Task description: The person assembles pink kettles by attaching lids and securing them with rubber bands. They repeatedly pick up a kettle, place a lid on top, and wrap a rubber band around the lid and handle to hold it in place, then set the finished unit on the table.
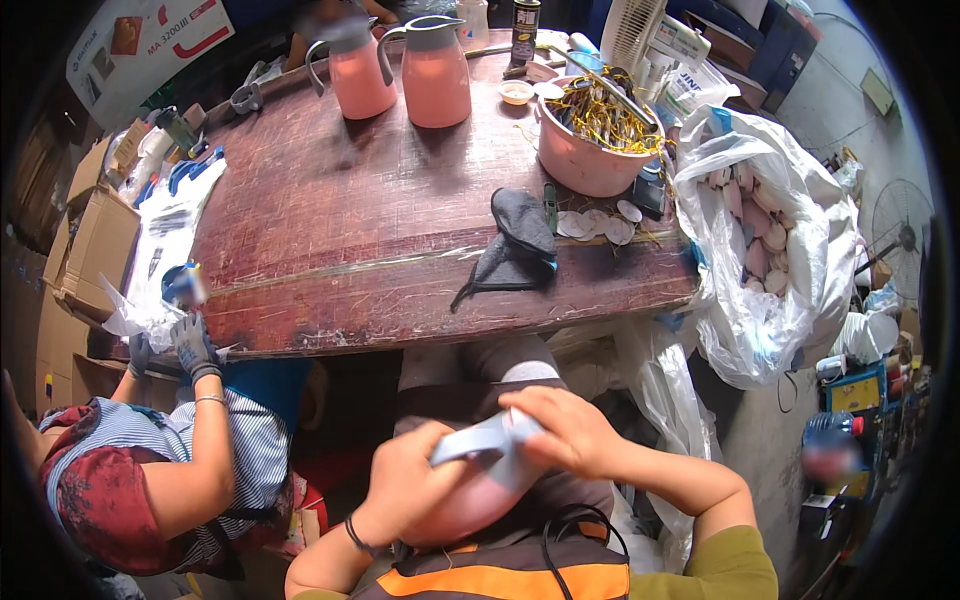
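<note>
Tilted over my lap is a pink jug (468,512) with a grey top and handle, a little smeared by motion. My left hand (412,472) is closed round it at the handle, the thumb and fingers against the grey part. The fingers of my right hand (562,428) are bent over the jug's grey rim at the other end; whether they also pinch something small is hidden. On the table's near side, beyond my hands, lies a dark grey cloth mask (515,240).
Two pink jugs (436,78) stand on the dark red table (330,210). At its right are a pink tub (585,165) of wire ties and several white discs (595,226). A white sack (810,220) of pink parts stands beside it. A gloved co-worker (150,470) sits at my left.
</note>
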{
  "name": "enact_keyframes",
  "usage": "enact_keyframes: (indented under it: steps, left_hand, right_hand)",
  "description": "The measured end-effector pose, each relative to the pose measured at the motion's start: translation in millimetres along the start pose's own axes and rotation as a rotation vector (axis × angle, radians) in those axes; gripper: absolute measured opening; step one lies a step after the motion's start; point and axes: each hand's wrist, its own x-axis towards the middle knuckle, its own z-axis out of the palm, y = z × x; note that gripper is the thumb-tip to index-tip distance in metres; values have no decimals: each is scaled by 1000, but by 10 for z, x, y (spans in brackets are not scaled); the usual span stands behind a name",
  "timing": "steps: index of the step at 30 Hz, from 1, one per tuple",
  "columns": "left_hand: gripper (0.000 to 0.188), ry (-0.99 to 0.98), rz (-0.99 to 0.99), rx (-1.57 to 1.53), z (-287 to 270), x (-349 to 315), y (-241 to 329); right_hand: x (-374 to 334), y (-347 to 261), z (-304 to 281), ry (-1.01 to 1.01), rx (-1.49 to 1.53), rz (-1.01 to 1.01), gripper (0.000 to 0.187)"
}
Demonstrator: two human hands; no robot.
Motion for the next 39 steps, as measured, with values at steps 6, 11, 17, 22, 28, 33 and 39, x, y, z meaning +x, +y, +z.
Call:
enact_keyframes:
  steps: [6,11,17,22,28,33,39]
  left_hand:
    - [34,-277,-205,-437,-145,94,42]
    - [29,-93,-237,-992,83,66,-76]
    - [31,-80,-231,-976,153,122,-112]
    - [33,-135,-228,-921,127,185,-154]
    - [28,-179,-198,-984,139,214,-260]
    - [37,-168,-167,-1094,188,190,-304]
    - [40,-48,-267,-1226,234,250,-394]
  right_hand:
    - [311,427,-181,-9,458,195,51]
    - [1077,1413,-898,663,-640,127,34]
    - [1186,2058,-1042,573,-919,107,28]
    - [1165,2002,-1281,415,-849,60,25]
    - [1209,2066,-1213,532,-1380,-7,4]
    - [1090,1712,-1345,930,-1181,22,14]
    - [714,830,-584,942,349,88,17]
